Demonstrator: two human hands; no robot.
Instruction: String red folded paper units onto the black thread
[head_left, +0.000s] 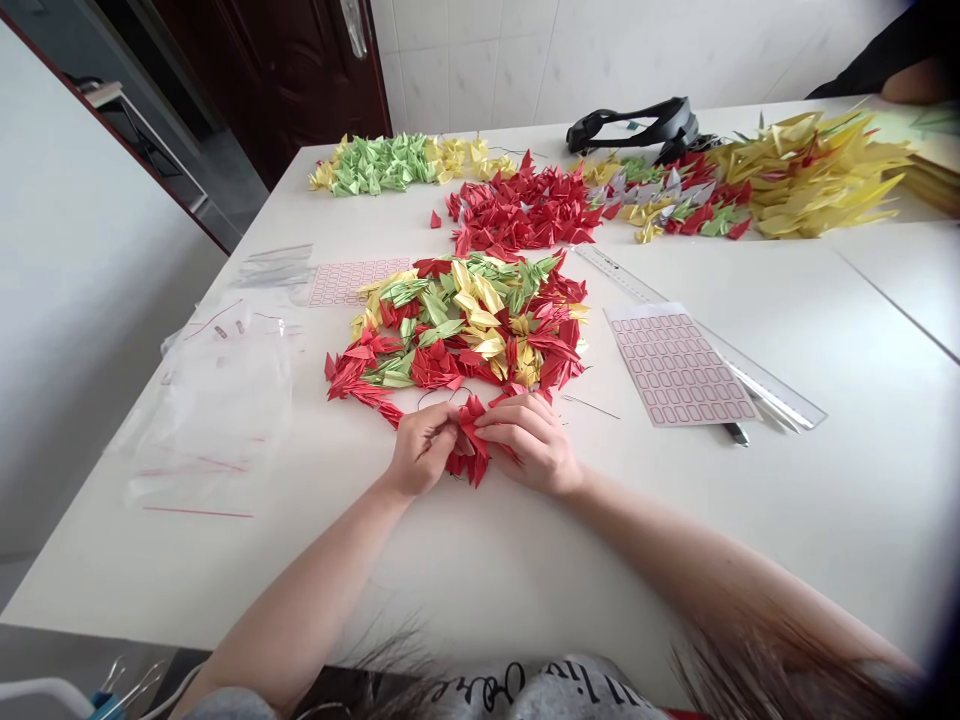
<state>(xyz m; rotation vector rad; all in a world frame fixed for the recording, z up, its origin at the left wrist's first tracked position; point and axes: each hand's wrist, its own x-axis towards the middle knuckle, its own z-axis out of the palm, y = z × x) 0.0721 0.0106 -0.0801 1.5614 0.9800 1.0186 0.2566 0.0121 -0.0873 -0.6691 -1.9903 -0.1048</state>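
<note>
My left hand (pixel 421 447) and my right hand (pixel 531 443) meet near the front of the white table (pixel 825 520). Both are closed on a cluster of red folded paper pieces (pixel 472 450) held between them. A thin dark thread (pixel 442 392) loops just above my left hand. Right behind my hands lies a mixed heap of red, yellow and green folded pieces (pixel 465 325). A thin needle-like wire (pixel 592 406) rests to the right of my right hand.
A pink sticker sheet (pixel 679 368) and a clear ruler (pixel 757 380) lie to the right, clear plastic bags (pixel 217 400) to the left. Farther back are red (pixel 525 210), green-yellow (pixel 397 162) and yellow piles (pixel 817 175), a black headset (pixel 637 125), and another person's arm (pixel 911 85).
</note>
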